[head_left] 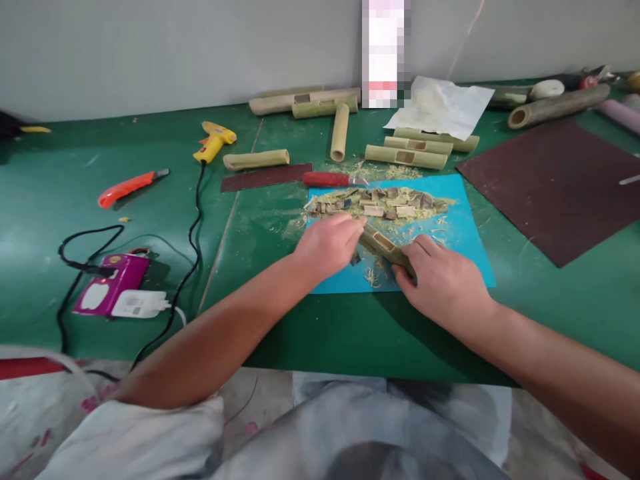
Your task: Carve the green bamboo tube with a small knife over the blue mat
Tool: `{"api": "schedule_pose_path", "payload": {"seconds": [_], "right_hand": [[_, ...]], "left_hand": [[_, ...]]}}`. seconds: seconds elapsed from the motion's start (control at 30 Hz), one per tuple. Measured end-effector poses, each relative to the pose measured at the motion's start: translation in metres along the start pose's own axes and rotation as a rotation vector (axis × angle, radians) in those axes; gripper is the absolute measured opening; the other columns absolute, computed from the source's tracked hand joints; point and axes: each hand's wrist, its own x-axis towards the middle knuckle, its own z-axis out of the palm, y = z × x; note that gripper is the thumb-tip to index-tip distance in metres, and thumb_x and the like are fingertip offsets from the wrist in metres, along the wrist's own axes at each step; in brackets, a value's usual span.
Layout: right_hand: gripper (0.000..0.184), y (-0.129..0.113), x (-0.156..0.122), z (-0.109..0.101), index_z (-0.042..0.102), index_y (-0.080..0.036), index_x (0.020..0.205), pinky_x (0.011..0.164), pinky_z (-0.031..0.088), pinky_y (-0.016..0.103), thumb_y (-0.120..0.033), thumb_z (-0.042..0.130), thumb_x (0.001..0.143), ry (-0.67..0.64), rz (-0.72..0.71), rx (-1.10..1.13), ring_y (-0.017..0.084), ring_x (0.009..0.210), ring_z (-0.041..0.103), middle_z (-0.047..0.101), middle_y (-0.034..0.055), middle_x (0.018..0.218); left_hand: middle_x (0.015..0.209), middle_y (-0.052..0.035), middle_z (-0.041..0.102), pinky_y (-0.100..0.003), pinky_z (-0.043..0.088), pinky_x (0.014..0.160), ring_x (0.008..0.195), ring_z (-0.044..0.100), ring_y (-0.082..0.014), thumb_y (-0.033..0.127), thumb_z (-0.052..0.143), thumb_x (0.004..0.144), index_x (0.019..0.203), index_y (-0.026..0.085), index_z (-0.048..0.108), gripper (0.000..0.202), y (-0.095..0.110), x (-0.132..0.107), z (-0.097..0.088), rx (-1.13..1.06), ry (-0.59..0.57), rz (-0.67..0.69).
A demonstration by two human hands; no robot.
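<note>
I am seeing the right hand (443, 283) covering the near end of the bamboo piece (383, 243), so its length is staying unclear. The left hand (327, 247) is hiding whatever it is pinching against that piece; I cannot tell if a tool is in there. A pixelated upright block (384, 53) at the far wall is blurring out what stands there. At far right, a pink roll (621, 115) and a thin pale strip (629, 180) are running off the edge. At far left, a dark object with a yellow tip (20, 127) is being cut off. The chip pile (380, 202) is too small for counting pieces.
</note>
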Motion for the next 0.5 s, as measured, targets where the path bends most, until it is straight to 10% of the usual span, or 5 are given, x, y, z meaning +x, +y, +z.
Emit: {"api": "schedule_pose_path", "payload": {"seconds": [0.5], "right_hand": [[0.023, -0.0003, 0.0016, -0.0028, 0.066, -0.015, 0.087, 0.058, 0.027, 0.032, -0.029, 0.049, 0.093, -0.05, 0.023, 0.018, 0.017, 0.07, 0.054, 0.063, 0.0082, 0.086]], "left_hand": [[0.083, -0.0078, 0.071, -0.026, 0.054, 0.068, 0.073, 0.067, -0.0155, 0.029, 0.042, 0.105, 0.113, 0.013, 0.073, 0.036, 0.0068, -0.0009, 0.0012, -0.016, -0.006, -0.046]]}}
